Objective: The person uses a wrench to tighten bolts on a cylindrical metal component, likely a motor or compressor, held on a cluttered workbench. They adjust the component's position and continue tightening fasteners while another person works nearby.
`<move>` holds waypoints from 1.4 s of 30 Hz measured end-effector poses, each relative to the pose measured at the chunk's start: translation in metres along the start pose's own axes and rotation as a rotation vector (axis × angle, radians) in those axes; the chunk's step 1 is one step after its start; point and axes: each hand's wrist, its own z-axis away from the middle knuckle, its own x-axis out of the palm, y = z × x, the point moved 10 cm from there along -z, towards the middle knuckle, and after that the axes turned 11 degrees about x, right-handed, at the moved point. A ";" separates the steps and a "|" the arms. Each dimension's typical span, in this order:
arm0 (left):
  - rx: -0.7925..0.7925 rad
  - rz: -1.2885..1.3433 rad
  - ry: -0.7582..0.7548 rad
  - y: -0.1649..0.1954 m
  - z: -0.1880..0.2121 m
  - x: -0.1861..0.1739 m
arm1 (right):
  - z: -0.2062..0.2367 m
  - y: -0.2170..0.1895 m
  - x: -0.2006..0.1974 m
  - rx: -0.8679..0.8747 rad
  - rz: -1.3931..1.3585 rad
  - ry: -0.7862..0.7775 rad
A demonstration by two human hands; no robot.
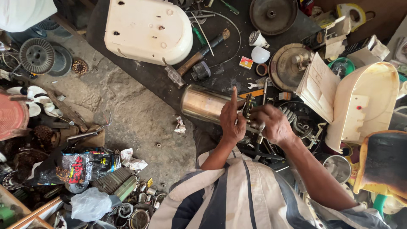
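Observation:
My left hand [232,119] and my right hand [273,123] meet over a small metal part [251,114] held between them, above my lap. The left hand grips it with the index finger pointing straight up. The right hand closes on its other side; the fingertips are hidden behind the part. Just behind the hands lies a shiny steel cylinder [203,104] on its side, at the edge of a dark work mat [148,74].
A cream plastic housing [148,29], a hammer [203,51], a round metal disc [273,15], another cream cover [364,104] and an open booklet [318,85] crowd the mat. Wire spools [37,55], bags and scrap parts litter the concrete floor at left.

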 end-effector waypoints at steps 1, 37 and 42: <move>-0.002 0.009 0.011 0.000 0.001 0.000 | -0.005 0.013 0.003 0.066 -0.022 0.001; -0.050 -0.014 -0.001 -0.006 -0.014 0.004 | 0.014 -0.008 -0.006 0.117 0.093 0.159; -0.049 0.033 0.002 -0.007 -0.018 0.005 | 0.005 -0.001 -0.005 0.191 0.037 0.102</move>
